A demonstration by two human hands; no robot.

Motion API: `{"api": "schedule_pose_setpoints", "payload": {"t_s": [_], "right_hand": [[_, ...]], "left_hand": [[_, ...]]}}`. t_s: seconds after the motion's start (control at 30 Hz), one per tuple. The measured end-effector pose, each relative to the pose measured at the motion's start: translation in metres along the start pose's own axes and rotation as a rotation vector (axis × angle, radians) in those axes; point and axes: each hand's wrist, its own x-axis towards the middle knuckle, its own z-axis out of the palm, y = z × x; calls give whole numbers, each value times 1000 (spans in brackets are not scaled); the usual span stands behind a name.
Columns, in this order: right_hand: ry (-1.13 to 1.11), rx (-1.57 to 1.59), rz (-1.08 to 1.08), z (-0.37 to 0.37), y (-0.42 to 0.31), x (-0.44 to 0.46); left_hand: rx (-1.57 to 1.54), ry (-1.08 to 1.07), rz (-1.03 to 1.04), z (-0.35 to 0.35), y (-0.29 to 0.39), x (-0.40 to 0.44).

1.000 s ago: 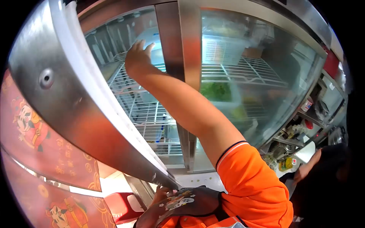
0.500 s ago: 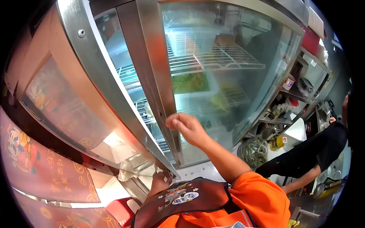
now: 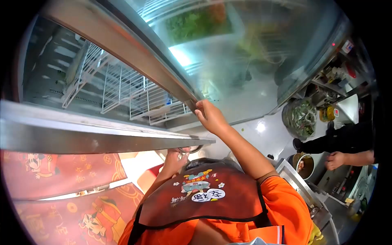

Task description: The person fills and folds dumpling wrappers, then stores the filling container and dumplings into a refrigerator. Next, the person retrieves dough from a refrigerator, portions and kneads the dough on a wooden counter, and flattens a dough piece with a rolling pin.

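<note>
The left refrigerator door stands swung out, its metal edge facing me. My left hand is at the end of this door, fingers curled round a curved metal handle. My right hand rests against the metal frame of the right glass door, its fingers bent at the edge. Between the two doors, white wire shelves show inside the refrigerator. Behind the right glass, a tray of green leaves is visible.
A clear bag of leafy greens sits on the floor at right, beside a yellow-labelled container. Near a metal bucket is another person's hand. Red printed curtains hang at left.
The left door has swung wider, showing more of the inside. My right hand has gone from in front of the glass to the frame edge. The view has tilted down.
</note>
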Motion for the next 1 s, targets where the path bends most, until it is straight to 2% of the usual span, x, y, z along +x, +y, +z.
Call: {"api": "schedule_pose_setpoints", "payload": {"t_s": [0.03, 0.13, 0.27, 0.4, 0.63, 0.8, 1.0], "right_hand": [[3, -17, -47, 4, 6, -4], [26, -21, -102, 15, 16, -10], [20, -31, -101, 17, 16, -7], [1, 11, -40, 21, 18, 0], [-65, -54, 0, 19, 15, -1], [-97, -72, 92, 15, 3, 0], [-87, 5, 61, 27, 23, 1]], "left_hand": [[25, -22, 57, 0, -3, -4], [-179, 2, -210, -6, 24, -8], [-296, -15, -347, -6, 32, -14], [-128, 52, -257, -4, 32, -18], [-224, 99, -201, 3, 22, -23], [-158, 104, -131, 6, 11, -22], [-127, 112, -89, 4, 9, -17]]}}
